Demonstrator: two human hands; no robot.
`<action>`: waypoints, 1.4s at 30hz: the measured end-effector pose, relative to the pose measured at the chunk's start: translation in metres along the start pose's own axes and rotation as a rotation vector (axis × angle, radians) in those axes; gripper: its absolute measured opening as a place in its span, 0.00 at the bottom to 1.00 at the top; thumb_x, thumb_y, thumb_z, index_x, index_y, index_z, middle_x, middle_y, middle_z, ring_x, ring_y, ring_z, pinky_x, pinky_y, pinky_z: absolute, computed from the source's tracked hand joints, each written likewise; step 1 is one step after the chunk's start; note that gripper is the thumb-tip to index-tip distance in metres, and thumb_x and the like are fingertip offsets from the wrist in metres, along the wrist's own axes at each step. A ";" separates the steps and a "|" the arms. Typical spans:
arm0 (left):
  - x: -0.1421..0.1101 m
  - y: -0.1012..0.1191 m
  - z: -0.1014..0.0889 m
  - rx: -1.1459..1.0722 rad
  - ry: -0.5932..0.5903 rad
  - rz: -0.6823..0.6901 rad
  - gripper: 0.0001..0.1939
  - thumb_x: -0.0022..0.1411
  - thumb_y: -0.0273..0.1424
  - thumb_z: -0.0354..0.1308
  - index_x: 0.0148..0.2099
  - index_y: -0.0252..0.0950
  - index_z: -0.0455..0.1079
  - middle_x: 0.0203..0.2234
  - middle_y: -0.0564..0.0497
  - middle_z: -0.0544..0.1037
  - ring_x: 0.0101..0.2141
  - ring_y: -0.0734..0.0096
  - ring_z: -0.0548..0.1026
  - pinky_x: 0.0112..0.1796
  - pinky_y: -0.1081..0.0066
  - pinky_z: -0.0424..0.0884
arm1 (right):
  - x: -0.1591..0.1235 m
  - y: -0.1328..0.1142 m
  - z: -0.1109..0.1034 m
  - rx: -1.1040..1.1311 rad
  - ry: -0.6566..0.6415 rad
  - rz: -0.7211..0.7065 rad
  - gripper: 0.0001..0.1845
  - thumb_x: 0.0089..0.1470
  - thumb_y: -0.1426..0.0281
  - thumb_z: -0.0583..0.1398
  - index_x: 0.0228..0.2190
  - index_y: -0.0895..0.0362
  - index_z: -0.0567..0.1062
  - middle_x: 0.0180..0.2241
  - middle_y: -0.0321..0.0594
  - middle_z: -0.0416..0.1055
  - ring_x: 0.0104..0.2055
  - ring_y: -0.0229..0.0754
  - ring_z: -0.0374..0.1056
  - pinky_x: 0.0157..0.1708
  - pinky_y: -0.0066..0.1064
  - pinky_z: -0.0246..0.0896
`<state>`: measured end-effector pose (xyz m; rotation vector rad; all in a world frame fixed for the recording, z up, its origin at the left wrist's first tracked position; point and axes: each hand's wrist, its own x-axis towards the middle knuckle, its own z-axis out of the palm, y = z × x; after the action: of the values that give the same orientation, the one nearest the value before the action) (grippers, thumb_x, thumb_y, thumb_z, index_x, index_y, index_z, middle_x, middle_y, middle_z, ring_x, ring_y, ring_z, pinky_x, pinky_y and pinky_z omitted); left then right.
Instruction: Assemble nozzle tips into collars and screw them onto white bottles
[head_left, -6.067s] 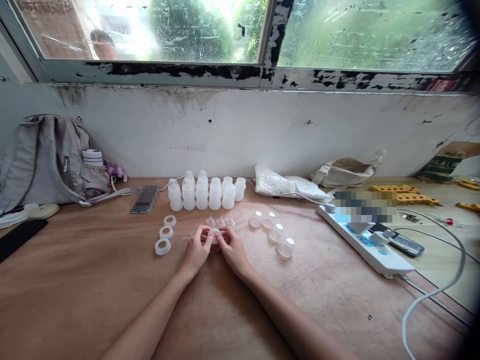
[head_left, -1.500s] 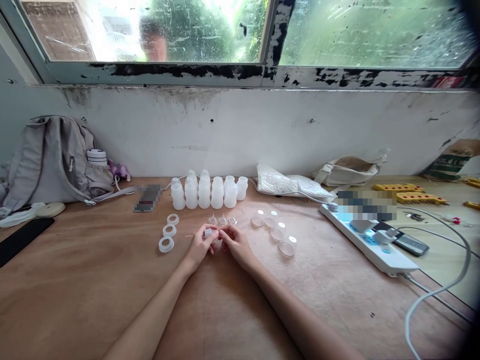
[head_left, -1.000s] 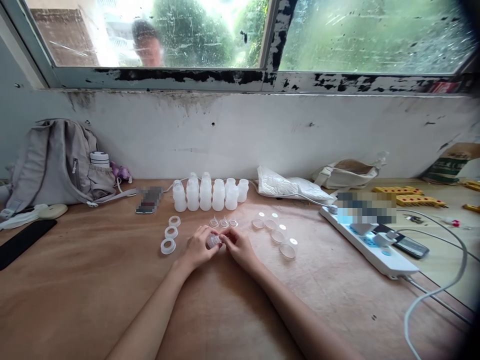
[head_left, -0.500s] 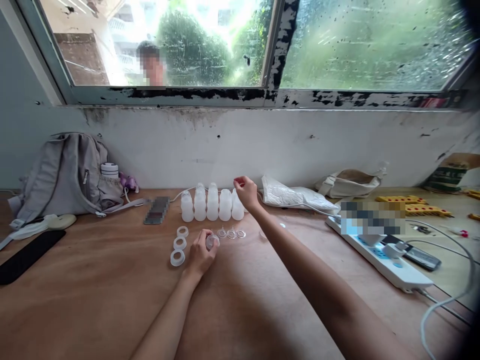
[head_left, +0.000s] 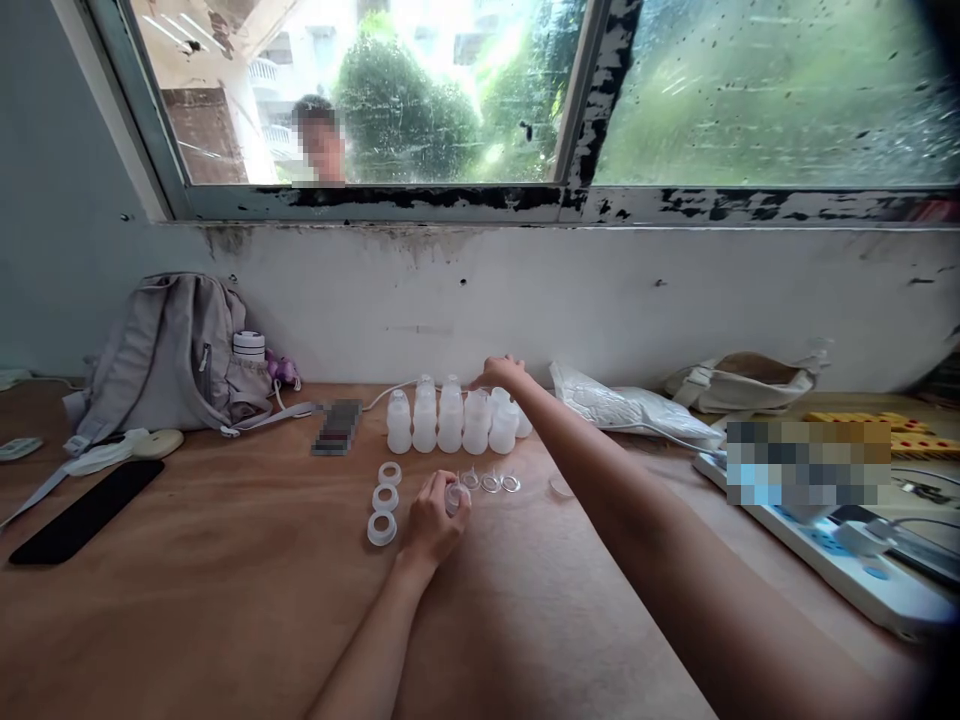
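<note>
My left hand (head_left: 439, 515) rests low over the table, its fingers curled round a clear bottle nipple (head_left: 454, 498) seated in what looks like a collar ring. Just behind it, several clear nipples (head_left: 490, 483) lie in a row. To its left, three translucent collar rings (head_left: 385, 497) form a line. Farther back stand several frosted white baby bottles (head_left: 450, 425), some with taller domed tops. My right hand (head_left: 501, 372) is above the right-hand bottles, fingers bent together and pointing left and down; what they hold, if anything, is hidden.
A grey backpack (head_left: 176, 355), a black flat strip (head_left: 86, 512) and a phone-like blurred object (head_left: 337, 427) lie left. On the right are a white plastic package (head_left: 630, 402), a beige bag (head_left: 742, 385) and a white power strip (head_left: 847, 560) with cables. A person (head_left: 319, 150) is beyond the window.
The view has turned a little left, shifting everything to the right. My right hand has lowered slightly towards the bottle tops, its fingers now pointing down. My left hand keeps its hold on the nipple.
</note>
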<state>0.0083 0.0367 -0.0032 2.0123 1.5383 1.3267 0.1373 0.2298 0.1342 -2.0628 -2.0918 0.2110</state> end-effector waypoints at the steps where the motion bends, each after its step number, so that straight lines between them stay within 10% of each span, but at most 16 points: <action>1: 0.000 0.001 0.000 -0.002 -0.003 0.002 0.04 0.54 0.30 0.47 0.35 0.38 0.59 0.30 0.50 0.69 0.33 0.68 0.68 0.34 0.70 0.64 | 0.000 -0.002 0.000 -0.016 -0.023 0.016 0.21 0.26 0.59 0.67 0.21 0.60 0.70 0.36 0.54 0.66 0.48 0.60 0.51 0.35 0.44 0.58; 7: 0.000 0.002 -0.001 -0.004 -0.008 0.006 0.04 0.54 0.29 0.48 0.35 0.38 0.59 0.30 0.51 0.69 0.33 0.69 0.68 0.34 0.70 0.64 | -0.004 -0.006 -0.003 -0.129 -0.173 0.089 0.23 0.27 0.55 0.65 0.24 0.59 0.70 0.41 0.54 0.62 0.49 0.60 0.51 0.34 0.41 0.58; 18: 0.002 0.001 0.000 -0.001 0.010 -0.008 0.04 0.54 0.30 0.47 0.35 0.38 0.60 0.30 0.50 0.69 0.33 0.68 0.69 0.34 0.70 0.64 | -0.001 0.000 0.000 -0.092 -0.072 0.049 0.21 0.31 0.56 0.63 0.25 0.58 0.70 0.35 0.49 0.66 0.45 0.54 0.56 0.37 0.40 0.56; 23: 0.001 0.000 0.000 -0.002 0.001 -0.013 0.05 0.55 0.30 0.47 0.35 0.38 0.60 0.30 0.50 0.69 0.33 0.68 0.69 0.35 0.70 0.64 | -0.009 0.011 -0.019 -0.066 0.100 0.033 0.18 0.42 0.56 0.55 0.26 0.59 0.70 0.33 0.48 0.67 0.45 0.54 0.56 0.40 0.41 0.51; 30: 0.000 0.000 -0.001 -0.017 0.024 -0.042 0.06 0.55 0.32 0.47 0.36 0.37 0.60 0.30 0.49 0.70 0.32 0.68 0.69 0.33 0.70 0.63 | -0.071 0.045 -0.036 0.296 0.781 -0.117 0.19 0.48 0.58 0.51 0.35 0.60 0.68 0.36 0.47 0.67 0.40 0.47 0.60 0.39 0.37 0.53; 42: -0.007 0.007 -0.002 -0.177 0.055 -0.149 0.09 0.53 0.36 0.51 0.35 0.37 0.63 0.28 0.51 0.71 0.29 0.70 0.69 0.31 0.71 0.63 | -0.197 0.086 0.078 0.740 0.470 -0.214 0.15 0.48 0.57 0.54 0.32 0.56 0.66 0.29 0.41 0.69 0.32 0.44 0.66 0.34 0.36 0.61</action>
<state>0.0110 0.0276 -0.0005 1.7341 1.5035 1.4147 0.2038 0.0373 0.0306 -1.2914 -1.5941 0.3583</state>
